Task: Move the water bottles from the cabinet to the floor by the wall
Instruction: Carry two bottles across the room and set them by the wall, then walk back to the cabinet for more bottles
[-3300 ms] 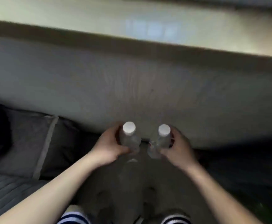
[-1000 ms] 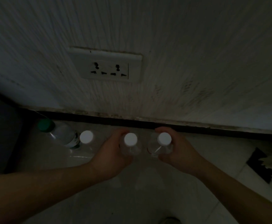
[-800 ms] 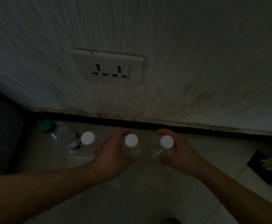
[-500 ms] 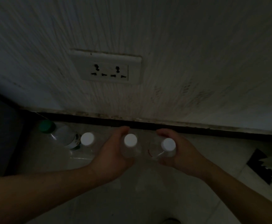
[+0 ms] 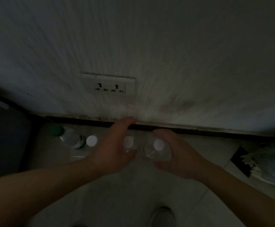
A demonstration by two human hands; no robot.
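Two clear water bottles with white caps stand upright on the pale floor by the wall. My left hand (image 5: 112, 149) is beside the left bottle (image 5: 128, 142), its fingers spread and stretched toward the skirting, off the bottle. My right hand (image 5: 177, 154) is still cupped around the right bottle (image 5: 157, 147), fingers curled over its far side and thumb near its front. To the left stand another white-capped bottle (image 5: 91, 141) and a larger green-capped bottle (image 5: 68, 136) that leans.
The wall carries a white double socket (image 5: 108, 85) above a dark skirting strip (image 5: 199, 131). A dark piece of furniture (image 5: 6, 136) closes off the left. A crumpled bag and dark patch (image 5: 256, 163) lie at the right. My shoe (image 5: 162, 216) shows at the bottom.
The view dropped from the cabinet area to the floor by the wall. Both bottles came down onto the floor; in the last half second my left fingers spread off their bottle.
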